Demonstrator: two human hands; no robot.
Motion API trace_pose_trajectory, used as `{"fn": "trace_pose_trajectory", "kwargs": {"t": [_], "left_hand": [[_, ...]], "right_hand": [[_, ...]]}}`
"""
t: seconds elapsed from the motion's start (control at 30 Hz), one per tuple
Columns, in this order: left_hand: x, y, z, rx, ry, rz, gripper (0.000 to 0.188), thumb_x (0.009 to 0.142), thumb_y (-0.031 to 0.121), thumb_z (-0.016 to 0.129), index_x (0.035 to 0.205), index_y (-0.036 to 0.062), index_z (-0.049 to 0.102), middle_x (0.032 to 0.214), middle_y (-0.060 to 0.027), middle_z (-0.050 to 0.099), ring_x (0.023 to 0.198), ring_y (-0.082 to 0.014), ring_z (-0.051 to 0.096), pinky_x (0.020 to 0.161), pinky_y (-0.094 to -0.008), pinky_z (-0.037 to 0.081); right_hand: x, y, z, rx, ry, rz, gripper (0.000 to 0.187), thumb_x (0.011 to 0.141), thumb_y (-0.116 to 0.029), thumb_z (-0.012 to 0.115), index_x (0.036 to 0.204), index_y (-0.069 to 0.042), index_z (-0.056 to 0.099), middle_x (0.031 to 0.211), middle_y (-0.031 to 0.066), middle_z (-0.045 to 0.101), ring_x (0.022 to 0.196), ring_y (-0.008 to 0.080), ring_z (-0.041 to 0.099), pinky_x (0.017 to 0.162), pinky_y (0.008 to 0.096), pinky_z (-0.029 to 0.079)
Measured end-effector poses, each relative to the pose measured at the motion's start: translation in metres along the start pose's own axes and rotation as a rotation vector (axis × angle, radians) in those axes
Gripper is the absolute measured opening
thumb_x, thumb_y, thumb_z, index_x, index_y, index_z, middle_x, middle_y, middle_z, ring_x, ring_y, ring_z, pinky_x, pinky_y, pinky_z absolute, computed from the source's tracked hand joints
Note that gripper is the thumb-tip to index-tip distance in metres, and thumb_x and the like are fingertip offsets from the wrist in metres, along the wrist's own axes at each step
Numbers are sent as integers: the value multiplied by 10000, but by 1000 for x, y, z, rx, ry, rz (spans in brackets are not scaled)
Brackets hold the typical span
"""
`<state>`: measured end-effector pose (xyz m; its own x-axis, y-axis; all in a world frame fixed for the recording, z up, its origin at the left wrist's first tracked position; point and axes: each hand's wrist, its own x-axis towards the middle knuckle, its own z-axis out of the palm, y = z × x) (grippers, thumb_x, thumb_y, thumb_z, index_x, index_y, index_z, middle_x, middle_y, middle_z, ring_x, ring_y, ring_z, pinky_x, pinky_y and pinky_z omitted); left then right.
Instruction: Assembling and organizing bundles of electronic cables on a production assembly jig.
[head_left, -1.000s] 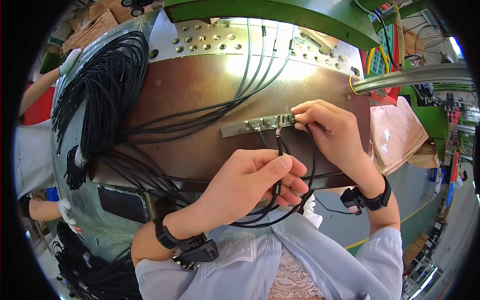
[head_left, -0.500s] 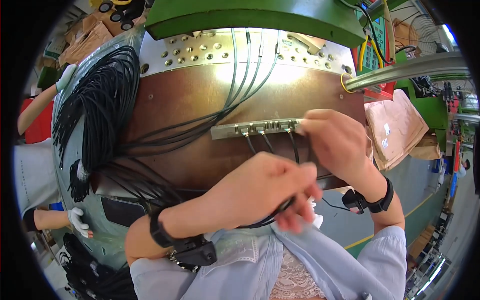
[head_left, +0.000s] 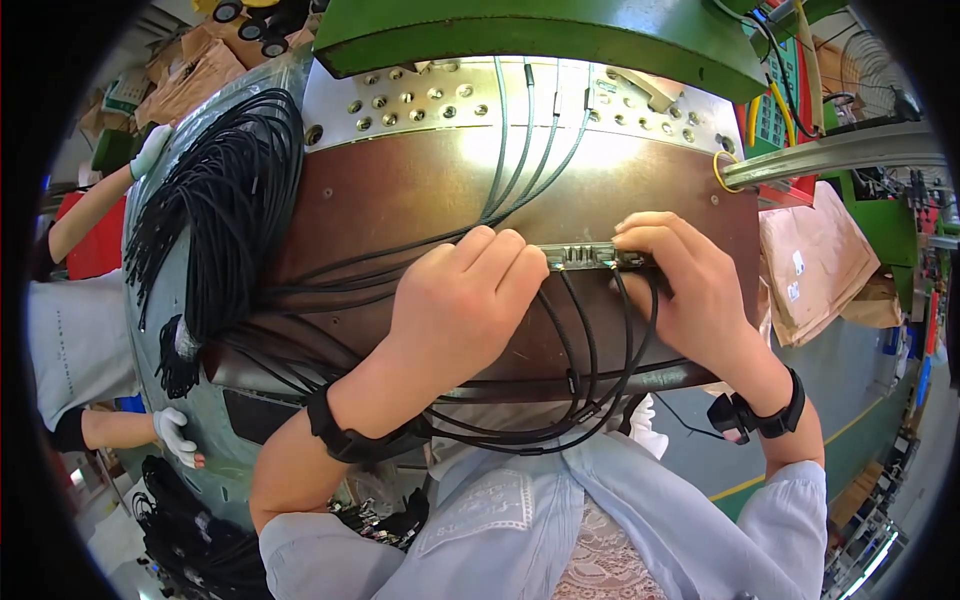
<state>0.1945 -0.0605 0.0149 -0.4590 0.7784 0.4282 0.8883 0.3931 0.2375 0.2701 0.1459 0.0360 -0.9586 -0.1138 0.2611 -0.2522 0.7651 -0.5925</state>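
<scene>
Over brown workboard, beside heaped black cables, clamping slotted metal bar, lengthwise left to right, in fingers of left hand and right hand.

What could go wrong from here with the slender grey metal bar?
Several thin black cables droop over the front edge of the brown flat board; a snag might tug them loose from the bar. The person's left hand and right hand hold opposite ends; uneven movement could tilt it.

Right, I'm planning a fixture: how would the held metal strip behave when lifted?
The metal strip is probably stiff, since it looks straight. Its shiny surface may slip. Black cables at its edge would likely flop, hanging in slack loops.
</scene>
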Motion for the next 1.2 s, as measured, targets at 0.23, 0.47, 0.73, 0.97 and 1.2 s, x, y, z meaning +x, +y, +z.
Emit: {"fn": "trace_pose_trajectory", "kwargs": {"t": [0.23, 0.47, 0.73, 0.97, 1.2], "left_hand": [[4, -8, -3, -119, -9, 23, 174, 698, 113, 654, 820, 86, 532, 699, -33, 447, 652, -168, 502, 517, -270, 409], [38, -57, -2, -950, -132, -526, 337, 809, 140, 635, 1106, 20, 531, 938, -70, 594, 868, -197, 574, 681, -292, 485], [114, -80, 47, -1765, -2, -812, 275, 923, 191, 490, 1065, -43, 523, 901, -116, 609, 824, -204, 604, 694, -295, 491], [84, -47, -8, -1851, -527, -914, 370, 956, 307, 445, 1065, -37, 527, 715, -30, 529, 603, -110, 488, 562, -228, 421], [104, -54, 15, -1800, -277, -911, 348, 958, 330, 442, 1013, 0, 538, 643, 41, 418, 537, -50, 391, 502, -191, 357]], "right_hand": [[-3, 11, 11, -57, 11, -119, 198, 679, 7, 673, 821, -33, 541, 890, 101, 585, 741, 302, 562, 718, 353, 466], [10, 39, -13, 239, -179, -85, 203, 697, 1, 655, 876, -27, 563, 899, 78, 590, 760, 256, 572, 704, 324, 453], [61, 69, -6, 454, -226, 368, 167, 893, -116, 528, 1012, -22, 596, 815, 9, 608, 654, 59, 541, 561, 209, 438], [102, 130, -26, -178, 195, 24, 176, 902, -152, 514, 958, -19, 615, 753, 29, 592, 620, 90, 524, 544, 229, 427], [123, 76, -42, 958, 175, 330, 210, 921, -182, 485, 878, -12, 601, 711, 24, 558, 633, 116, 527, 547, 273, 424]]}}
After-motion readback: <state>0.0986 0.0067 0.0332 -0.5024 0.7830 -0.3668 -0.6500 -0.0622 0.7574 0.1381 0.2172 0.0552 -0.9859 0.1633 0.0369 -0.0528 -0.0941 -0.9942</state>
